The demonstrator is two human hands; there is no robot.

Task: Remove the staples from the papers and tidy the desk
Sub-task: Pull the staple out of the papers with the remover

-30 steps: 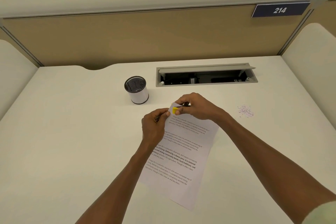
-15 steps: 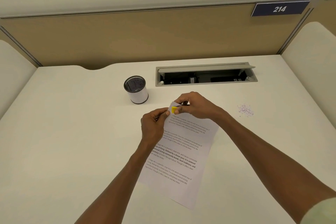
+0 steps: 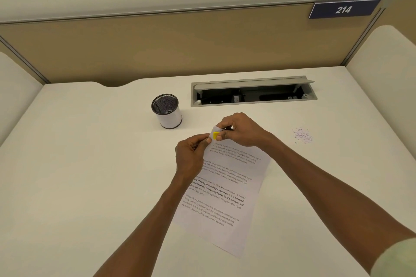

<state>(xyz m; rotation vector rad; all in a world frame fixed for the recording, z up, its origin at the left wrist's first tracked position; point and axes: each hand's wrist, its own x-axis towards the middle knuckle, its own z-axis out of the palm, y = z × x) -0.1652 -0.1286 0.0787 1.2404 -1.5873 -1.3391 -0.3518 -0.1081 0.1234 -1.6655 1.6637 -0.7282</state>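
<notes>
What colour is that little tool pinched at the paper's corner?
Yellow, seen from the head camera.

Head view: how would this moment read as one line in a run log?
left hand: pinching printed papers corner | right hand: yellow staple remover at corner | staple pile: right

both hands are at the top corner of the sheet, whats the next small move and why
Probably lever the small yellow staple remover up while the left hand pins the white printed paper. The right hand already has the tool at the sheet's top corner; the staple itself is hidden.
</notes>
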